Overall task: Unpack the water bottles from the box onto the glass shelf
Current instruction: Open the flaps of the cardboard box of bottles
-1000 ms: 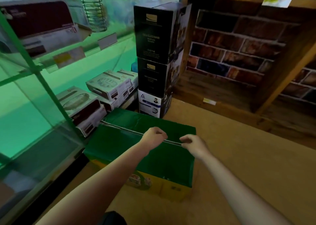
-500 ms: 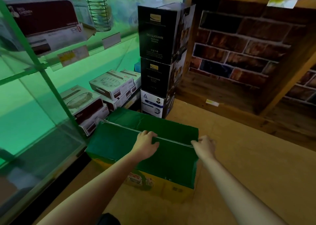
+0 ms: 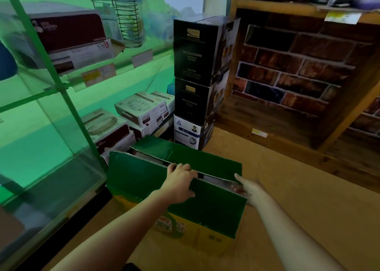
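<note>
While my left hand (image 3: 181, 183) grips the near flap (image 3: 156, 176) of the box (image 3: 185, 215), fingers curled over its edge (bottles unseen), my right hand (image 3: 245, 186) pinches its right corner.

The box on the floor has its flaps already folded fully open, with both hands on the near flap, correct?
Not quite. The head view shows the box flaps only parted by a narrow gap. The left hand and right hand are on the near flap.

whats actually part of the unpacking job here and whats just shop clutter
Part of the job:
green box, near flap being lifted
left hand, fingers hooked over the flap edge
right hand at the flap's right end
glass shelf

Just lying about:
stacked black glassware boxes
kettle box
white dish boxes
wire rack
</note>
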